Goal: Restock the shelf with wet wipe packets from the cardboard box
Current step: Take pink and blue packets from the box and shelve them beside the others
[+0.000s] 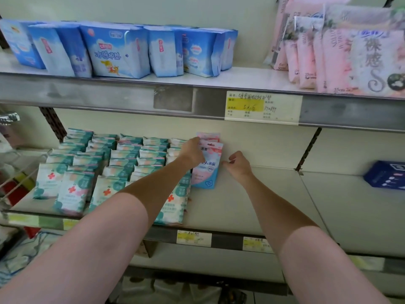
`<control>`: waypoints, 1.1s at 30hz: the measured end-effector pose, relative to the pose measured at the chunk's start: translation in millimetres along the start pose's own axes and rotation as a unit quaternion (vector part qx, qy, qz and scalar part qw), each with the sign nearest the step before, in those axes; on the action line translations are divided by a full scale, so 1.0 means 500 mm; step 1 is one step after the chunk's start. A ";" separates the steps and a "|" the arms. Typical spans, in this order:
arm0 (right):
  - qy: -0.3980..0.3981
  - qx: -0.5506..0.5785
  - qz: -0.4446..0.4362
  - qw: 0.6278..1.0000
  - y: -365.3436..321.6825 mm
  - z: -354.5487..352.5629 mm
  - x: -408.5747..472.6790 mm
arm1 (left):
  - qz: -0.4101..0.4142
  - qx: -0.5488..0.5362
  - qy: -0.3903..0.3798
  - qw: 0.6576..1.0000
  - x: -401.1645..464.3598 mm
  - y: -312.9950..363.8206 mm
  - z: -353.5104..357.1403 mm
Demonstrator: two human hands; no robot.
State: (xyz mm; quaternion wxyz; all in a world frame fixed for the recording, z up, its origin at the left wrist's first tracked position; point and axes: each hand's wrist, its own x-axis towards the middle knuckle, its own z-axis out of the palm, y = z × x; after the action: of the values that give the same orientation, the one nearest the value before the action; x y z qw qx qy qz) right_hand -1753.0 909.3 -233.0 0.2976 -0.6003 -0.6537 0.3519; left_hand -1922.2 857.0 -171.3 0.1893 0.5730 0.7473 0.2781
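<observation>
Left hand [192,151] gripping top of pink-and-blue wet wipe packet [207,170], fingers curled over it, packet upright on middle shelf [252,200] just right of teal-and-white wipe packets [96,172], second pink packet [209,136] behind. Right hand [237,164] just beside packet's right edge, fingers loosely curled, holding nothing, contact unclear. Blue packs [118,51] and pink packs [341,53] on upper shelf [197,82]. Dark blue box [385,175] far right.

The left hand [192,153] covers the left edge of the pink-and-blue wet wipe packets [208,167], its forearm hides part of the teal packets [72,189], and the dark blue box [388,175] is cut off at the right edge.
</observation>
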 end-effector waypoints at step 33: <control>0.007 -0.071 -0.072 0.995 -0.167 0.120 -0.283 | 0.012 0.173 0.016 0.985 -0.262 -0.191 -0.194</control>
State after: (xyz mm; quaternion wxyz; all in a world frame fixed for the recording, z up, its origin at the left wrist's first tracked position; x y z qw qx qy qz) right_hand -1835.2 760.1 -194.6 0.2832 -0.5739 -0.7165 0.2776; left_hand -2016.6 693.7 -161.3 0.0720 0.6014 0.7803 0.1556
